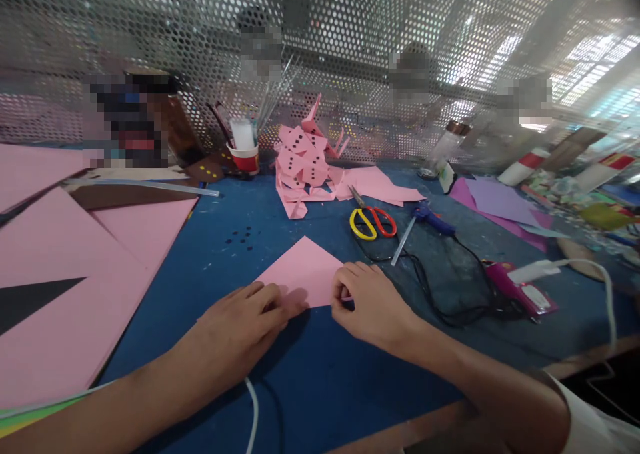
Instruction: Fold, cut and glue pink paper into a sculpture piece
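Observation:
A folded sheet of pink paper (pixel 306 267) lies on the blue table in front of me, with one point facing away and a straight edge toward me. Over its left corner, my left hand (pixel 247 317) presses the paper down, fingers bent and thumb along the near edge. At the right corner my right hand (pixel 367 304) is curled, fingertips and thumb closed on the paper. Both outer corners are hidden under my hands. Scissors (pixel 373 222) with yellow and red handles rest just beyond the paper.
Farther back stand a pink folded-paper model (pixel 304 161) and a red-and-white cup (pixel 244 157). Large pink sheets (pixel 65 321) cover the left side. On the right are a blue glue gun (pixel 434 219), its black cord, a magenta power strip (pixel 520 293) and purple sheets (pixel 500 201). Perforated metal (pixel 350 61) rises behind.

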`<state>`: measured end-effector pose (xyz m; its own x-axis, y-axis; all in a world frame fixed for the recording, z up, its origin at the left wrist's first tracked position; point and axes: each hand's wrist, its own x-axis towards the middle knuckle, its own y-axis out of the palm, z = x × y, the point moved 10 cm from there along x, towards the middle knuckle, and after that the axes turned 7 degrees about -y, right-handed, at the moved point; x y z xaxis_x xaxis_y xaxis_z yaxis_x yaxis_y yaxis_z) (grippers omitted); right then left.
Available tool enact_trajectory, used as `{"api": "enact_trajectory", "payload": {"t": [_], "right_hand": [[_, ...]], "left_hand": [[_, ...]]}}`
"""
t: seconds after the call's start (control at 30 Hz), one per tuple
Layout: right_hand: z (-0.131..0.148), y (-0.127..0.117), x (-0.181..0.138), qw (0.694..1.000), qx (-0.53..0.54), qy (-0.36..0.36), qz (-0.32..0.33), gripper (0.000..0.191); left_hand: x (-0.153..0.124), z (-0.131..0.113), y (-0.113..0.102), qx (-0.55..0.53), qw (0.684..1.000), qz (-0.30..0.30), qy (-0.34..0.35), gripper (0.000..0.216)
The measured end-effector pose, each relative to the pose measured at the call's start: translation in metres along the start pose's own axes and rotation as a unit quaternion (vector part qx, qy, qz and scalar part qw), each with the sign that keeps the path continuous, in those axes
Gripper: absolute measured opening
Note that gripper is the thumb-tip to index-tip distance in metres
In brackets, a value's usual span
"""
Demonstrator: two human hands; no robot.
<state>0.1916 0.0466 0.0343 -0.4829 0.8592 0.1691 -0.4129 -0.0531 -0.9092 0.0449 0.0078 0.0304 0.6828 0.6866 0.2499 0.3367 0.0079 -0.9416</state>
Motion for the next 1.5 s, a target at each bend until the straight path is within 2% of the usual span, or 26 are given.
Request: {"api": "enact_trajectory", "payload": {"t": [0.63, 0.97, 1.5], "right_hand": [[-0.01, -0.006, -0.007, 1.0, -0.017, 0.021, -0.016, 0.011], [-0.028, -0.012, -0.018, 0.998, -0.031, 0.042, -0.025, 0.012], [-0.054, -0.027, -0.036, 0.996, -0.027, 0.079, -0.039, 0.013]], "left_hand": [[-0.002, 0.0, 0.001, 0.002, 1.0, -0.003, -0.005, 0.043], [-0.003, -0.001, -0.002, -0.011, 1.0, -0.015, 0.01, 0.041], [-0.003, 0.005, 0.001, -0.025, 1.0, -0.011, -0.01, 0.043]]}}
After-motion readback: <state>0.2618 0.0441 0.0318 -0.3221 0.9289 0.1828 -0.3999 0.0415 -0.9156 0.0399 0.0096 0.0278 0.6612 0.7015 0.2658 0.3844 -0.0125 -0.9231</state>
